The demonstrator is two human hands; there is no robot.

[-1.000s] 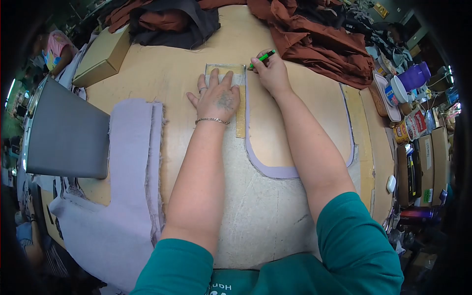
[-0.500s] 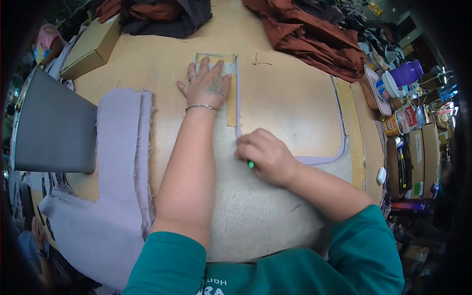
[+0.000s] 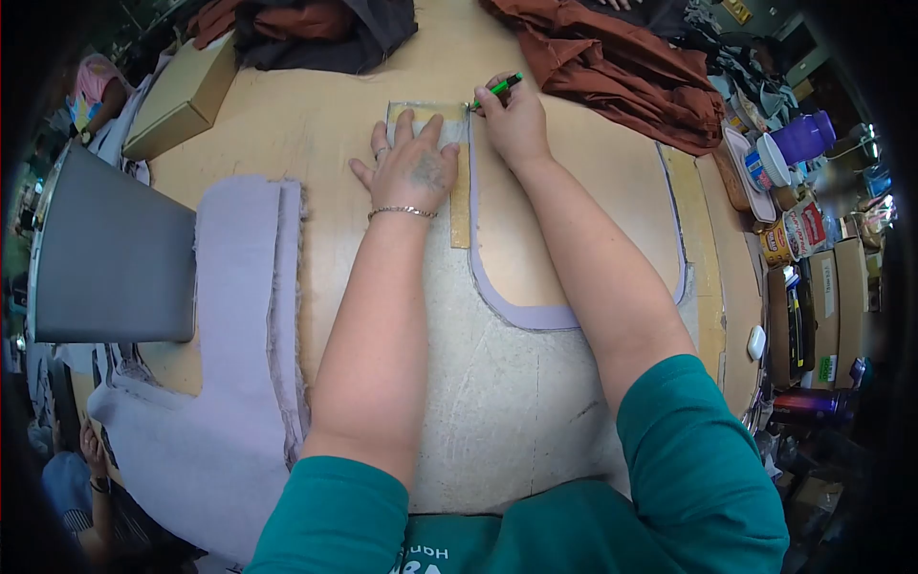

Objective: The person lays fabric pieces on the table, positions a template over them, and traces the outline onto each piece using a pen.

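Observation:
A large grey U-shaped template (image 3: 497,411), edged in places with yellow tape, lies on the table. Lilac fabric (image 3: 535,317) shows as a narrow band along its inner curve. My left hand (image 3: 413,167) rests flat with fingers spread on the template's upper left arm. Pinched in my right hand (image 3: 516,129) is a green pen (image 3: 503,87), its tip at the top right corner of that same arm. To the left lies a stack of lilac fabric pieces (image 3: 234,287) with frayed edges.
A grey bin (image 3: 120,249) and a cardboard box (image 3: 182,100) stand left. Rust-brown cloth (image 3: 612,72) and dark cloth (image 3: 330,38) are heaped at the back. Cups, boxes and a purple container (image 3: 803,139) crowd the right. Other people's hands show at the far edge and lower left.
My right hand has moved with the pen from the bottom of the left arm's inner edge up to its top corner. My left hand stays pressed on the template.

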